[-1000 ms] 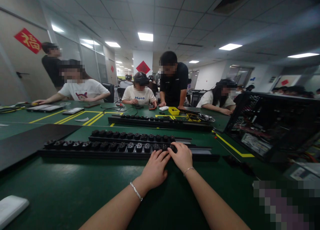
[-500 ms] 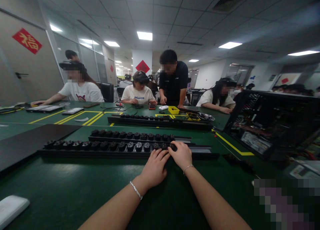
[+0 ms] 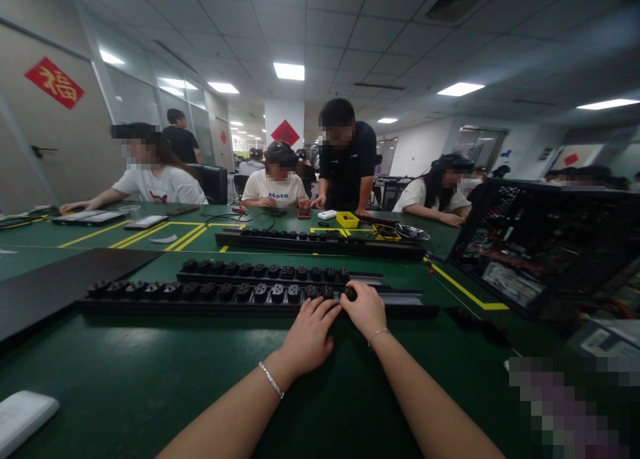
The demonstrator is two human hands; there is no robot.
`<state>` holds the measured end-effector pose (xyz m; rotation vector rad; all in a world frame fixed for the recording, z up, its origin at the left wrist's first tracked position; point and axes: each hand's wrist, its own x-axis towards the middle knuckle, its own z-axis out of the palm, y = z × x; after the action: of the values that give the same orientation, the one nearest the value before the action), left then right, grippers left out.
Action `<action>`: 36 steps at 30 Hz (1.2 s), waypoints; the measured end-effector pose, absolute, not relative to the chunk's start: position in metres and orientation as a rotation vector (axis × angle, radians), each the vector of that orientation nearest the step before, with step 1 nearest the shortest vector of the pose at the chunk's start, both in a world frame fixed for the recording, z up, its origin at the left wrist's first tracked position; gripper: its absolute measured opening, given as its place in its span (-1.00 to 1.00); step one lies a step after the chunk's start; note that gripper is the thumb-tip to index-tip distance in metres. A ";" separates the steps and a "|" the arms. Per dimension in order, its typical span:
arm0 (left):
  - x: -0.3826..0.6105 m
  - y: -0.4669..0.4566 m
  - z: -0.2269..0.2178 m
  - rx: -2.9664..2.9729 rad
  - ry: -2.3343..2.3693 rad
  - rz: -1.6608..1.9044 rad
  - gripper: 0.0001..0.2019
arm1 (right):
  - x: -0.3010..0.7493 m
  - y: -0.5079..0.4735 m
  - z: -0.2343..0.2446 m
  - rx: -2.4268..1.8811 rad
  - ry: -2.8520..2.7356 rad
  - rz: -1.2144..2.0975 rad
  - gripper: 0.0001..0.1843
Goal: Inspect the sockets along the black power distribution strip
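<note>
Past the green bench's (image 3: 150, 372) far left corner stand a beige door (image 3: 50, 156) bearing a red paper diamond (image 3: 55, 82) and glass partitions (image 3: 136, 99). A black chair (image 3: 214, 182) and a white pillar (image 3: 285, 110) rise beyond its far edge. Light panels (image 3: 289, 71) and a dark vent (image 3: 457, 2) break the tiled ceiling (image 3: 335, 26).

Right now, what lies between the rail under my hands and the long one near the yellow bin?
Beyond the near rail, the head view shows another black rail with a row of black pieces, then green tabletop.
</note>
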<state>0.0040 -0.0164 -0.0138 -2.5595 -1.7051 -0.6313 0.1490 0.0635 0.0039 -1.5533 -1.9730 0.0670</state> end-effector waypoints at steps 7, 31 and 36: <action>0.004 -0.016 -0.013 -2.561 -1.719 -0.609 -0.34 | 0.150 0.064 0.004 -1.551 -1.977 0.072 -0.72; 0.003 -0.014 -0.018 -2.548 -1.692 -0.631 -0.35 | 0.155 0.072 0.002 -1.761 -1.878 0.033 -0.66; 0.003 -0.014 -0.017 -2.551 -1.687 -0.639 -0.35 | 0.157 0.073 0.003 -1.759 -1.900 0.029 -0.67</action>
<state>0.0034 -0.0144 -0.0174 -2.5513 -1.6866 -0.6389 0.1569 0.0725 0.0033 -1.7590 -1.9002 0.0288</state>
